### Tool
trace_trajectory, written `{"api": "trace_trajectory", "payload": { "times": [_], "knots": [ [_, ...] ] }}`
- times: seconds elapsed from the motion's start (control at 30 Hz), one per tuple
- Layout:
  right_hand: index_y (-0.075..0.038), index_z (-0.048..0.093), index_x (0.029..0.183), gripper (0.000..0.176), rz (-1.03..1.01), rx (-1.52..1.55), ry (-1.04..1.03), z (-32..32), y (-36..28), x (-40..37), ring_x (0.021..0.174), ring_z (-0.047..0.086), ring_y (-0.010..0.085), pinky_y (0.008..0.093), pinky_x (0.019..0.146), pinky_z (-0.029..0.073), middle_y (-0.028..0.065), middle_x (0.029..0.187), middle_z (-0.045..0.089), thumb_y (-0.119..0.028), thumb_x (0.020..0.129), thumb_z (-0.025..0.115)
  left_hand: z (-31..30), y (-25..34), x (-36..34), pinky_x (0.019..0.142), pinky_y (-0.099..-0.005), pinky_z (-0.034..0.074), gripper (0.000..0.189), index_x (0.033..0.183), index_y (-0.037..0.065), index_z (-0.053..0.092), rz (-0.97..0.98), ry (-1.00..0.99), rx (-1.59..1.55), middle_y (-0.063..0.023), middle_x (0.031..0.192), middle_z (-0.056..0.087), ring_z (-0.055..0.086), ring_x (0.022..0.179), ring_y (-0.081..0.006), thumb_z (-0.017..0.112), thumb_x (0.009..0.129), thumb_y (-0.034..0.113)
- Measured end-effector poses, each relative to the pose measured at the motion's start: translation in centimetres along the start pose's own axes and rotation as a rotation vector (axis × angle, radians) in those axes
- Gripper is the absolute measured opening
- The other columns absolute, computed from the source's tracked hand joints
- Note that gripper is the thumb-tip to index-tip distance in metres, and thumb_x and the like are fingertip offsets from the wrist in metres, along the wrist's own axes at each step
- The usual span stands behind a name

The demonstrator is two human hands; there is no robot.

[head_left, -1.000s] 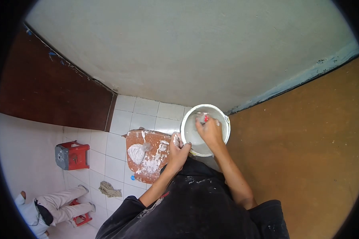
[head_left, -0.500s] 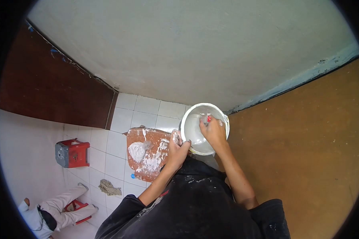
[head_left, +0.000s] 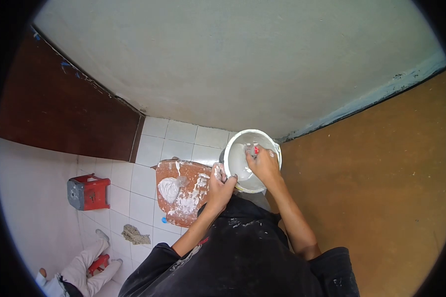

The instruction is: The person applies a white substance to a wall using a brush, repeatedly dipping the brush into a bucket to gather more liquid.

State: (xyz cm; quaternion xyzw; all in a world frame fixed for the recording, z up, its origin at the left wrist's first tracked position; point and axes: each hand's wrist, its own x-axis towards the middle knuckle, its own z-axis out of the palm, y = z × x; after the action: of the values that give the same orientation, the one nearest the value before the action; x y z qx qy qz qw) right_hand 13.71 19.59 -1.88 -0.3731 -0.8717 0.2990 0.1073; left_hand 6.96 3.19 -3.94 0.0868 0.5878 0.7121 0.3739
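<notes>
A white bucket [head_left: 240, 185] stands in front of me, with pale, wet-looking material inside. My left hand [head_left: 221, 182] grips its left rim, thumb over the edge, with white smears on the fingers. Inside the bucket, my right hand [head_left: 264, 162] is closed round a small tool with a red part [head_left: 256, 149]; its lower end is hard to make out. Left of the bucket is a reddish-brown board [head_left: 176, 216] spattered with white, bearing a clear bag of white paste [head_left: 169, 190].
A red and grey stool [head_left: 97, 193] stands on white floor tiles at the left, above a speckled rag [head_left: 136, 234]. Lower left, a person in light trousers [head_left: 86, 260] sits on a red stool. A grey-green wall [head_left: 243, 64] rises ahead; a brown panel [head_left: 371, 188] lies right.
My right hand has moved slightly left inside the bucket with the red-marked tool. The other person's body and legs have shifted to the right.
</notes>
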Motion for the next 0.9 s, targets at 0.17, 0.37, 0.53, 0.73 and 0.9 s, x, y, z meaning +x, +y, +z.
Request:
{"api": "trace_trajectory", "payload": {
  "times": [0.17, 0.37, 0.53, 0.73, 0.9],
  "knots": [
    [-0.008, 0.074, 0.105, 0.026, 0.032, 0.125, 0.127, -1.7, 0.8, -1.8, 0.081, 0.07, 0.0421, 0.047, 0.076, 0.056, 0.0207, 0.083, 0.072, -0.028, 0.089, 0.07, 1.4, 3.3, -0.5, 0.068, -0.022, 0.044, 0.027, 0.105, 0.003, 0.048, 0.037, 0.002, -0.079, 0.0002, 0.093, 0.05, 0.049, 0.079, -0.0067, 0.065, 0.085, -0.002],
    [-0.011, 0.076, 0.101, 0.018, -0.109, -0.009, 0.299, -1.9, 0.6, -3.1, 0.081, 0.069, 0.0328, 0.0416, 0.073, 0.054, 0.0121, 0.088, 0.074, -0.019, 0.085, 0.074, 1.4, 3.0, -1.3, 0.066, -0.0205, 0.042, 0.026, 0.104, 0.004, 0.048, 0.067, 0.007, 0.048, 0.001, 0.091, 0.052, 0.048, 0.078, -0.0049, 0.067, 0.086, -0.002],
    [-0.012, 0.075, 0.103, 0.019, -0.169, -0.035, 0.366, -1.1, 1.4, -3.5, 0.083, 0.069, 0.0304, 0.0406, 0.077, 0.054, 0.0077, 0.094, 0.074, -0.018, 0.085, 0.074, 1.7, 2.0, -2.2, 0.062, -0.0194, 0.037, 0.028, 0.098, 0.006, 0.046, 0.074, 0.018, 0.01, 0.0037, 0.085, 0.046, 0.041, 0.074, -0.003, 0.069, 0.084, -0.002],
    [-0.011, 0.075, 0.104, 0.019, -0.166, -0.053, 0.374, -0.9, 1.6, -3.4, 0.088, 0.07, 0.0318, 0.0419, 0.077, 0.054, 0.0081, 0.097, 0.073, -0.017, 0.085, 0.074, 1.8, 1.4, -1.9, 0.062, -0.0192, 0.036, 0.029, 0.095, 0.007, 0.044, 0.071, -0.01, -0.055, 0.0048, 0.084, 0.042, 0.039, 0.073, -0.0024, 0.07, 0.084, -0.001],
    [-0.004, 0.073, 0.102, 0.02, -0.038, 0.134, 0.275, -2.5, 1.3, -3.4, 0.089, 0.073, 0.0297, 0.0404, 0.08, 0.056, 0.0126, 0.1, 0.075, -0.019, 0.089, 0.074, 1.4, 1.6, -1.4, 0.062, -0.02, 0.036, 0.031, 0.094, 0.009, 0.043, 0.128, -0.024, 0.005, 0.0048, 0.084, 0.04, 0.039, 0.072, -0.0031, 0.071, 0.084, 0.0]
  ]
}}
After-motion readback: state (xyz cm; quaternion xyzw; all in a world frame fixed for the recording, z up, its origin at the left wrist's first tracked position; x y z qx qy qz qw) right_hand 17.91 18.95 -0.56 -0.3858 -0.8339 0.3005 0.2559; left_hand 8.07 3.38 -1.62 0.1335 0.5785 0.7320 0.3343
